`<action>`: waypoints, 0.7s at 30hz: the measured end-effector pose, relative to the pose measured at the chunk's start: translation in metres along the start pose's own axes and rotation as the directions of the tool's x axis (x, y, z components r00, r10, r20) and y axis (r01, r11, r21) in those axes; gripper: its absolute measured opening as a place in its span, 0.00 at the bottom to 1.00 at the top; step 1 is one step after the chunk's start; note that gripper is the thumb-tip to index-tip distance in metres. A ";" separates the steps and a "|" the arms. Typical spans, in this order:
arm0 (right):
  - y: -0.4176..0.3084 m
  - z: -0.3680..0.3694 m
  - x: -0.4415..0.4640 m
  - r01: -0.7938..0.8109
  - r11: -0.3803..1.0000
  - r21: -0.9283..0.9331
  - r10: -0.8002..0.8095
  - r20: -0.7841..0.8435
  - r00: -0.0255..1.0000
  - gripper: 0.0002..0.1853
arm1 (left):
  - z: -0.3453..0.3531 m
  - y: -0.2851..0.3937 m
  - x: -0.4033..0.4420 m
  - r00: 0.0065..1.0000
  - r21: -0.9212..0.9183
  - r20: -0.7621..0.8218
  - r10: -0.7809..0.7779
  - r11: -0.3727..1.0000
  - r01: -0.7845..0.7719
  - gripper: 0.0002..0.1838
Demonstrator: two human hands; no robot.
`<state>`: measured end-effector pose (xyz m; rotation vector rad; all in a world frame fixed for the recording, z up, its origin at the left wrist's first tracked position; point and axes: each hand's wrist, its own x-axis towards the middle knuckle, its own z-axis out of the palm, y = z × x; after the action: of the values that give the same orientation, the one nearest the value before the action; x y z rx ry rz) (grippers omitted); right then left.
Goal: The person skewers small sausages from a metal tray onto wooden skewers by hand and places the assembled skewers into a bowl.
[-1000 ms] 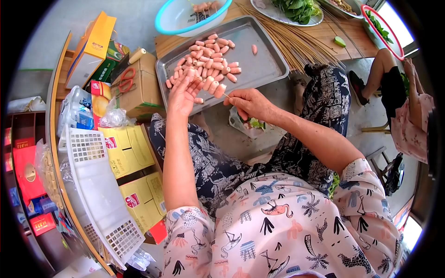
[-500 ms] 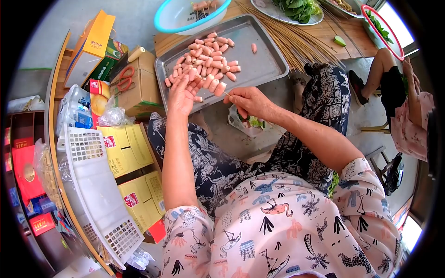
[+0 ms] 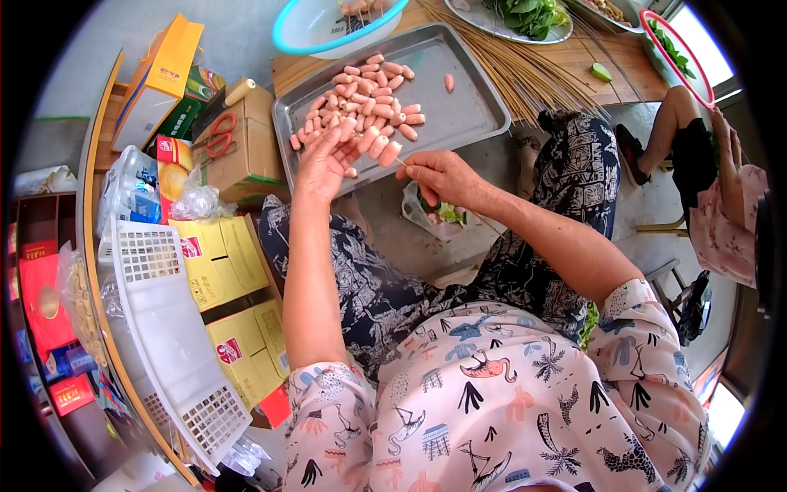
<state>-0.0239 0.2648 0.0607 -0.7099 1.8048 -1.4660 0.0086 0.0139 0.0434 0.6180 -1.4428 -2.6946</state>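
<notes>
The left hand (image 3: 320, 170), palm upturned, grasped a sausage (image 3: 348, 128) over the metal tray's (image 3: 463, 94) near left part, while the right hand (image 3: 443, 177), back uppermost, pinched the sausage-threaded skewer (image 3: 402, 163) between them.

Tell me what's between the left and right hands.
Head view: a row of pink sausages on a thin skewer spans left hand to right hand.

Remotely, I'm seeing smooth pink cylindrical sausages (image 3: 378, 147), a thin wooden skewer (image 3: 402, 163), a smooth grey rectangular metal tray (image 3: 459, 115).
</notes>
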 end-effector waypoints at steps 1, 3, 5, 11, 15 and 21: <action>0.000 0.000 0.000 -0.001 1.000 0.000 0.001 0.001 1.000 0.13 | 0.001 0.000 -0.001 1.000 0.017 0.003 -0.025 1.000 0.025 0.18; -0.001 0.001 0.000 -0.013 1.000 0.001 0.013 0.005 1.000 0.14 | 0.002 0.000 -0.002 0.999 0.032 0.006 -0.050 0.998 0.050 0.18; 0.001 0.001 0.001 -0.014 1.000 0.003 0.014 -0.001 1.000 0.14 | 0.006 -0.002 -0.003 0.999 0.033 0.006 -0.038 0.999 0.038 0.19; 0.004 0.001 0.002 -0.018 1.000 0.023 0.018 -0.007 1.000 0.14 | 0.016 -0.003 -0.006 0.993 0.152 0.077 -0.087 0.986 0.074 0.16; 0.006 0.001 0.003 -0.014 0.999 0.029 0.014 -0.013 1.000 0.14 | 0.016 -0.004 -0.005 0.993 0.156 0.095 -0.073 0.986 0.057 0.16; 0.006 -0.001 0.004 -0.063 0.991 0.121 0.066 -0.017 0.998 0.13 | 0.016 -0.007 -0.004 0.995 0.140 0.096 -0.036 0.990 0.023 0.17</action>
<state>-0.0271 0.2635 0.0541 -0.5729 1.7216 -1.5302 0.0080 0.0320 0.0470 0.5232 -1.6704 -2.6994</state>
